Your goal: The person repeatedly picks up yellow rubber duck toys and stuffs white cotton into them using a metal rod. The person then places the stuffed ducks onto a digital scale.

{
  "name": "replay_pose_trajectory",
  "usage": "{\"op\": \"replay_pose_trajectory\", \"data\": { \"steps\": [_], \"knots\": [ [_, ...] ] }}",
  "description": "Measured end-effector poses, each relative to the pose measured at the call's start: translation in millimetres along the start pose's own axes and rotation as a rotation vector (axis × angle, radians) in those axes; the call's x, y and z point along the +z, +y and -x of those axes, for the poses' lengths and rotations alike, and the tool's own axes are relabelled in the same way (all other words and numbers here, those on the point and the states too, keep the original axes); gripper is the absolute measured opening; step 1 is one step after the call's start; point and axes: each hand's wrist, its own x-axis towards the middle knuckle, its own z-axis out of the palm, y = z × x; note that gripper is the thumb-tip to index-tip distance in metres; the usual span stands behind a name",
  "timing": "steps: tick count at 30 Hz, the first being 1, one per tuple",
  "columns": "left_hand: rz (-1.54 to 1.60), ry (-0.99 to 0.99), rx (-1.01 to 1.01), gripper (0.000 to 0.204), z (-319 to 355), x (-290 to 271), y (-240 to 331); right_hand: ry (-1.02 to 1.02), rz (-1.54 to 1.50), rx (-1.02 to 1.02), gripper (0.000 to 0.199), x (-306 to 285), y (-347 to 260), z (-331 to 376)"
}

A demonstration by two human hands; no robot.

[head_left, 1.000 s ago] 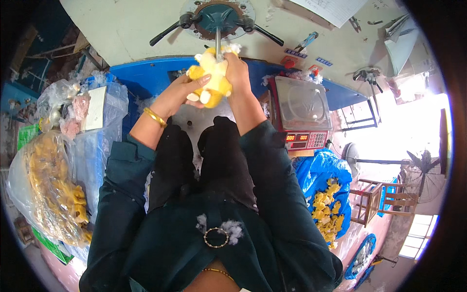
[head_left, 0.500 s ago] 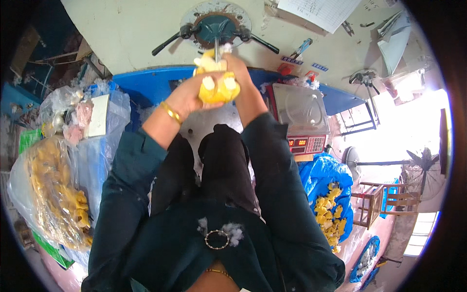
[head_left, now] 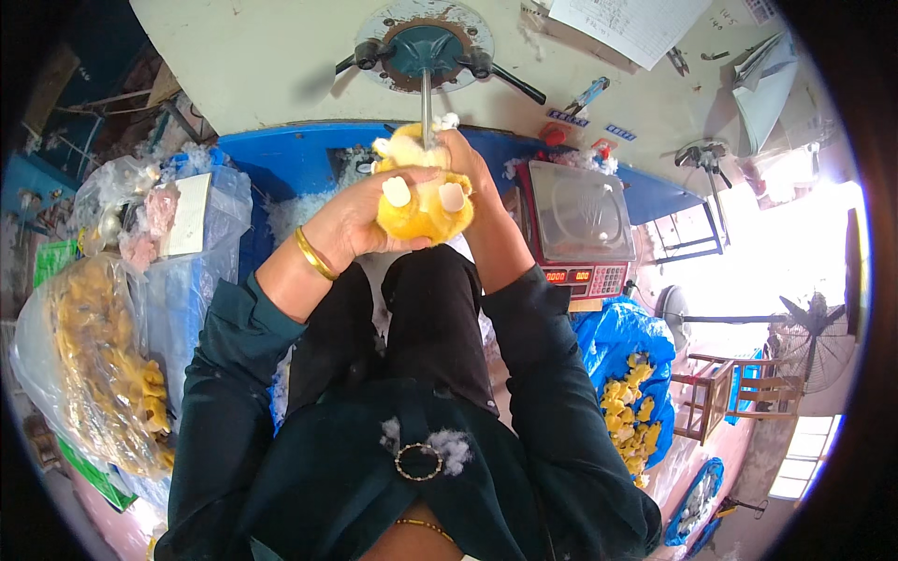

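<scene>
At six o'clock, the dark jacket [head_left: 374,486] carries tufts of white stuffing [head_left: 454,449]. Up toward twelve, the left hand [head_left: 360,220] cups the yellow plush toy [head_left: 421,201] from its nine o'clock side, fingers wrapped under its belly. The right hand [head_left: 463,154] grips it at two o'clock, clenched near the metal filling nozzle [head_left: 427,98] that enters it. The toy looks light, soft and squashy; best held around the body, firmly, close to the nozzle. At three o'clock stands a weighing scale [head_left: 575,220], with the blue bin [head_left: 299,154] beyond.
</scene>
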Motion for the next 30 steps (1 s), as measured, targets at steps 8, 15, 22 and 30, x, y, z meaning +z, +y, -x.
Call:
{"op": "replay_pose_trajectory", "data": {
  "steps": [8,15,22,30],
  "knots": [
    [-0.102,-0.086,0.009,0.037,-7.5,-10.6,4.1,-0.112,0.165,-0.131,0.034,-11.7,19.9,-18.7],
    [-0.039,0.009,-0.019,0.042,3.1,-3.4,-9.0,0.03,-0.031,0.027,0.033,10.9,-15.6,25.6],
    [-0.139,-0.007,0.034,0.045,18.1,-15.9,-33.4,0.147,-0.351,0.074,0.037,-5.1,10.0,64.5],
    [-0.148,-0.092,-0.055,0.047,22.3,-75.7,-56.6,1.086,0.726,0.416,0.051,-296.0,140.6,121.8]
  ]
}}
